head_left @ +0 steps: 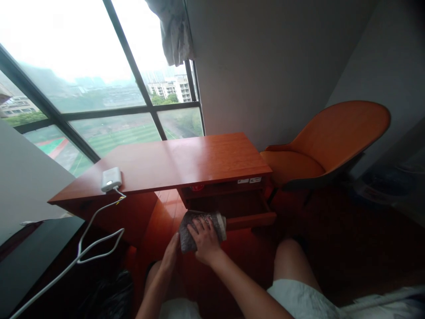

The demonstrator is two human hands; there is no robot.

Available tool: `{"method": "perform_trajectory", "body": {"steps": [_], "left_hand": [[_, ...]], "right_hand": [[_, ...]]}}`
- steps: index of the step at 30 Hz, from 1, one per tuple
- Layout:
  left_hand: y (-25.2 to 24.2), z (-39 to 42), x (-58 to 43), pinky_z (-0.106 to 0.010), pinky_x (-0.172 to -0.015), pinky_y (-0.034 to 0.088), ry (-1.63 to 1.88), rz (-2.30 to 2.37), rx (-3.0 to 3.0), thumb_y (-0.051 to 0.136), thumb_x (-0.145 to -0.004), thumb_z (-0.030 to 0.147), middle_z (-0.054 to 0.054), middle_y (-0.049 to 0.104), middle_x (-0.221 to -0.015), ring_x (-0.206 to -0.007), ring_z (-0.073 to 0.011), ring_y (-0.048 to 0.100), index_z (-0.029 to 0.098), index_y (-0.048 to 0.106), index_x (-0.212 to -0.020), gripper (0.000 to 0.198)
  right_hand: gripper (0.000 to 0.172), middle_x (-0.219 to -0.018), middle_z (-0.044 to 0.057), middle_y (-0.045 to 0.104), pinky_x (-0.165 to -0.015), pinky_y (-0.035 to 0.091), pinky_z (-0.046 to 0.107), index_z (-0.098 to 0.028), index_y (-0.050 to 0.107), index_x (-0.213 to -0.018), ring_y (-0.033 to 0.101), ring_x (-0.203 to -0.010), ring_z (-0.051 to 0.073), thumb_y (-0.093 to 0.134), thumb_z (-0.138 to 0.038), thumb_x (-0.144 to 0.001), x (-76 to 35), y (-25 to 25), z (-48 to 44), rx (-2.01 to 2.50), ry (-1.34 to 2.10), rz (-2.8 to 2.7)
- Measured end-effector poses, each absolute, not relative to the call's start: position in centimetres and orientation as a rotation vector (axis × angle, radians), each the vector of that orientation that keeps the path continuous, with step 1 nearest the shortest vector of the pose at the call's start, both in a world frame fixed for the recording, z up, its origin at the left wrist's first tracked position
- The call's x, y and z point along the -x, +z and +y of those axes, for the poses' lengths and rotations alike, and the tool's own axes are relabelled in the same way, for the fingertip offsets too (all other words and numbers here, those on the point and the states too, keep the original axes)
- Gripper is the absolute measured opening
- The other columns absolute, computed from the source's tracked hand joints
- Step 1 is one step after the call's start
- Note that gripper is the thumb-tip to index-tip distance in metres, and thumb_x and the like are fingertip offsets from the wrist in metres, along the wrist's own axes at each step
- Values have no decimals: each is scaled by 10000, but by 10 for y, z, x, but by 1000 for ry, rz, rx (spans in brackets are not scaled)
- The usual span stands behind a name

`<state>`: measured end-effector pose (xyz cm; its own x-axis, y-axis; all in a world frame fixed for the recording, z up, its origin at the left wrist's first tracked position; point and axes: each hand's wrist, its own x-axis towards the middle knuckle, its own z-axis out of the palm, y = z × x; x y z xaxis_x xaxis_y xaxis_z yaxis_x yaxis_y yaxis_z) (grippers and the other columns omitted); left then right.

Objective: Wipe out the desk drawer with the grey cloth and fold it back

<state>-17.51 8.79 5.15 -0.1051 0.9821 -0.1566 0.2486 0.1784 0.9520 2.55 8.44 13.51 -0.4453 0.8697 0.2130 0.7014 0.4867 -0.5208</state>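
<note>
A folded grey patterned cloth [188, 232] with a pale edge is held between my hands, in front of the desk. My right hand [206, 241] lies across its top, fingers spread and pressed onto the fabric; the thumb side is partly hidden. Along the cloth's left edge, my left hand [171, 252] is upright with its fingers straight and together against it. Just beyond the cloth, a wooden drawer [252, 221] is pulled out of the reddish desk [186, 159]. The cloth overlaps the drawer's left end in view; whether it touches the drawer, I cannot tell.
A white box-shaped device [111, 178] sits on the desk's left part, with a white cable [96, 217] running down from it. An orange chair [335, 137] stands at right. A red item [197, 188] lies in the shelf above the drawer. A black plastic bag [111, 292] is at lower left.
</note>
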Motion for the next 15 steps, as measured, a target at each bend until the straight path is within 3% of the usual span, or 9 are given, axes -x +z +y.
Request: {"method": "perform_trajectory", "body": {"steps": [3,6,12,15], "left_hand": [[63,79,160,-412,-1091,351,1054,1540,-1155,432,-779,656,-98,409,-1452,-1331,-275,375,188,419,-1344,734],[75,73,145,-406,-1111,314,1084,1559,-1146,523,-760,617,-83,404,-1457,-1355,-277,329,218,429,-1335,706],[86,73,130,-419,-1105,325,1100,1537,-1156,529,-804,530,-68,450,-1425,-1343,-275,354,257,355,-1379,660],[88,75,128,-417,-1109,315,1103,1540,-1175,521,-810,535,-74,491,-1391,-1342,-269,356,249,362,-1377,654]], "right_hand": [[698,-1490,57,334,-1152,49,470,-287,289,-1397,236,-1375,266,529,-302,-742,-66,121,77,1351,417,-2242],[718,-1493,47,334,-1150,63,488,-298,262,-1409,219,-1387,255,522,-246,-742,-117,101,68,1557,206,-2112],[723,-1530,132,199,-1096,194,582,-194,258,-1413,129,-1404,349,534,-337,-760,-193,75,60,1897,-163,-1542],[682,-1527,189,159,-1070,262,582,-139,193,-1426,179,-1387,362,458,-285,-814,-202,74,70,1879,-211,-1328]]}}
